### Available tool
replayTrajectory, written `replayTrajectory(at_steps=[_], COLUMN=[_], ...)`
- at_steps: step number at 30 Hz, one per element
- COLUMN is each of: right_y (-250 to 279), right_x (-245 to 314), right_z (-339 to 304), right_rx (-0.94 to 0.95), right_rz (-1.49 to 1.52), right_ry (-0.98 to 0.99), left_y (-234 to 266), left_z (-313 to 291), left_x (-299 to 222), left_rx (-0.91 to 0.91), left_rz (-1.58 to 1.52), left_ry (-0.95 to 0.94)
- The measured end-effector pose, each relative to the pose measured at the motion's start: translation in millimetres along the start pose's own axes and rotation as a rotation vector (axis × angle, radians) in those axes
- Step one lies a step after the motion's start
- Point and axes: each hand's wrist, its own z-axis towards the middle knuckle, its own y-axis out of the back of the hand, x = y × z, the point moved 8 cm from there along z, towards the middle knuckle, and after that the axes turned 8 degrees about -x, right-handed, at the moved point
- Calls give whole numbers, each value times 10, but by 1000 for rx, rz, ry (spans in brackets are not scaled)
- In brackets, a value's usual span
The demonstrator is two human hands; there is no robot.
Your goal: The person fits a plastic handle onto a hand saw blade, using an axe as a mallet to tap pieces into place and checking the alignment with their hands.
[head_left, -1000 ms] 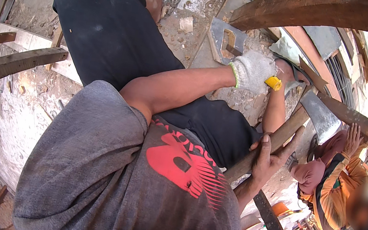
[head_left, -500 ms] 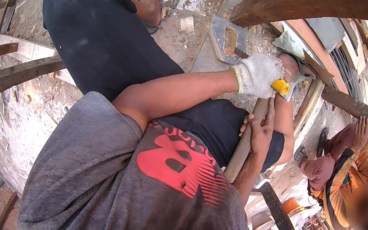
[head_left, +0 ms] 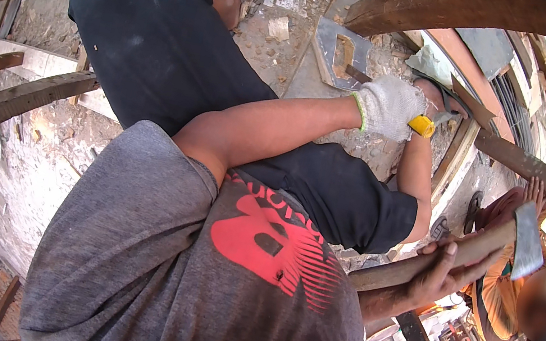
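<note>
My left hand (head_left: 392,109), in a whitish knit glove, is closed around a chisel with a yellow handle end (head_left: 422,126). The chisel's dark blade (head_left: 358,74) sticks out on the other side of the fist, its tip over a grey slab with a rectangular opening (head_left: 325,30). Off to the right, my bare right hand (head_left: 440,277) grips the wooden handle of an axe (head_left: 482,245). Its grey metal head (head_left: 528,241) is raised at the far right, apart from the chisel. My knees, in dark trousers (head_left: 165,35), are bent on both sides of the work.
Thick wooden beams (head_left: 453,16) cross at the upper right. Another dark beam (head_left: 536,169) runs at the right, with a co-worker's hand (head_left: 534,195) on it. That person, in an orange top (head_left: 506,299), is close behind the axe head. Boards and rubble (head_left: 278,28) lie on the ground.
My right hand has swung the axe away from the chisel's yellow end, to the right and nearer me. My left hand stays almost in place on the chisel.
</note>
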Motion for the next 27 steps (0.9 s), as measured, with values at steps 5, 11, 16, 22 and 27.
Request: replayTrajectory(at_steps=[5, 11, 16, 22, 27], right_y=[-153, -787, -432, -826, -819], right_x=[245, -371, 226, -332, -351], right_z=[-218, -514, -141, -515, -487], right_rx=[-139, 427, 71, 302, 429], right_rz=[-14, -162, 39, -298, -29], right_ry=[212, -142, 66, 267, -258], left_y=[110, 82, 54, 1, -48], left_z=[48, 11, 25, -3, -67], left_x=[56, 118, 103, 81, 109], left_rx=[-126, -151, -78, -80, 9], left_rz=[1, -7, 48, -4, 69], left_ry=[25, 15, 15, -14, 33])
